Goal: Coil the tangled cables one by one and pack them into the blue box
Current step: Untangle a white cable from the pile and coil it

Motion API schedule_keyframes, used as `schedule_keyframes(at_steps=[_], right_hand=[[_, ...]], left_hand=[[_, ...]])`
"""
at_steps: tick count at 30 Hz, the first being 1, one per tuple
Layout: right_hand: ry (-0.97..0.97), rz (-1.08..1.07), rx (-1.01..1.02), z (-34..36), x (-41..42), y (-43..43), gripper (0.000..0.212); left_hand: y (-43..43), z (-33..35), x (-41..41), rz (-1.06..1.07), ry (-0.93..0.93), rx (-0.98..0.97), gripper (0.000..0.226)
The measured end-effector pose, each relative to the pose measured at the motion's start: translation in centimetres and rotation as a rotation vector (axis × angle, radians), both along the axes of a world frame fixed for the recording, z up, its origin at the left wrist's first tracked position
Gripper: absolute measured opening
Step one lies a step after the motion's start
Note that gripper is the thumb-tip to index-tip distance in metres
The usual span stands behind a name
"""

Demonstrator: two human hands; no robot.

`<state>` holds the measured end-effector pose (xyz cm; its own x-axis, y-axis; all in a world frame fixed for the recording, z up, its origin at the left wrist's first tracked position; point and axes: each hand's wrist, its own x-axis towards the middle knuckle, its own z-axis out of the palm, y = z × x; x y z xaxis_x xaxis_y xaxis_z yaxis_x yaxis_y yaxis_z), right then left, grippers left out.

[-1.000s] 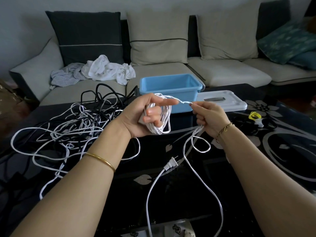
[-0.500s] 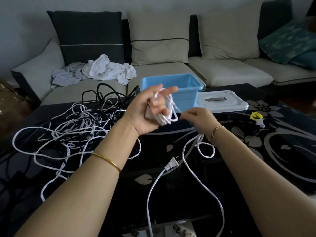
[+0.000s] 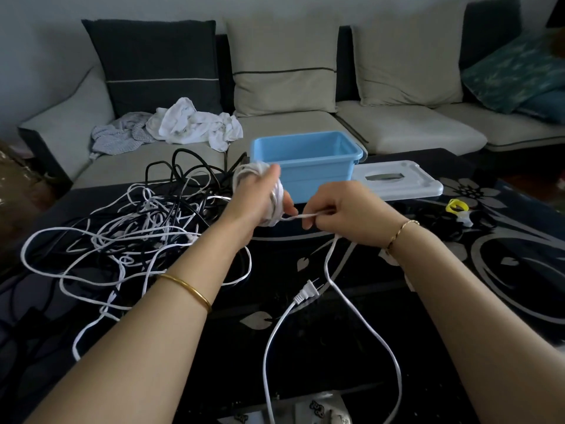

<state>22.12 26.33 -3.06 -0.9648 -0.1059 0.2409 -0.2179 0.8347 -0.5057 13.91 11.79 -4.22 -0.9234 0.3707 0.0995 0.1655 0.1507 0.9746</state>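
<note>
Centrally, a white cable (image 3: 274,208) was wound in loops round the left hand (image 3: 253,200), whose grip was curled about the coil, while a taut strand of it was pinched in the narrow grip of the right hand (image 3: 345,211), just at three o'clock of the coil. From there the loose length was trailed toward six o'clock across the dark tabletop (image 3: 336,356), its plug (image 3: 307,293) laid flat. The blue box (image 3: 305,169) was set open at twelve o'clock of the hands, a tangle of black and white cables (image 3: 137,228) at nine o'clock.
</note>
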Motion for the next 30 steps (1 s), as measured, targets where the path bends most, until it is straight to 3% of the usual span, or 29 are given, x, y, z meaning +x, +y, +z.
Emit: schedule_keyframes(at_steps=[3,5,8,12,15,17,20,23,26,30], right_hand=[[0.115,0.005,-0.014,-0.5,0.0,0.1,0.021],[0.186,0.0,-0.041,-0.9,-0.2,0.1,0.022],[0.294,-0.131,-0.083,-1.4,-1.0,1.0,0.021],[0.389,-0.284,-0.02,-2.8,-1.8,2.8,0.013],[0.445,-0.376,0.1,-3.5,-2.1,3.5,0.018],[0.38,-0.37,0.07,-3.5,-2.3,3.5,0.017],[0.244,-0.278,-0.143,-2.9,-2.1,3.6,0.01],[0.108,-0.222,-0.281,-2.8,-1.5,3.7,0.01],[-0.007,-0.169,-0.3,-2.8,-1.2,3.4,0.019],[-0.162,-0.033,-0.31,-2.1,-0.8,2.2,0.015]], left_hand=[[0.5,-0.3,0.6,-0.056,0.165,-0.154,0.045],[1.1,-0.3,1.2,-0.14,0.21,-0.266,0.053],[1.6,-0.4,2.0,-0.213,0.131,-0.402,0.061],[1.1,0.1,2.3,-0.316,-0.059,-0.322,0.044],[1.1,0.1,2.6,-0.415,-0.017,-0.488,0.036],[1.0,0.0,2.5,-0.411,-0.03,-0.533,0.026],[0.3,0.0,2.0,-0.341,-0.096,-0.413,0.018],[-0.4,0.2,1.8,-0.262,-0.227,-0.233,0.027],[-0.6,0.1,1.8,-0.192,-0.368,-0.078,0.04],[-0.7,0.1,1.1,-0.079,-0.495,0.122,0.052]])
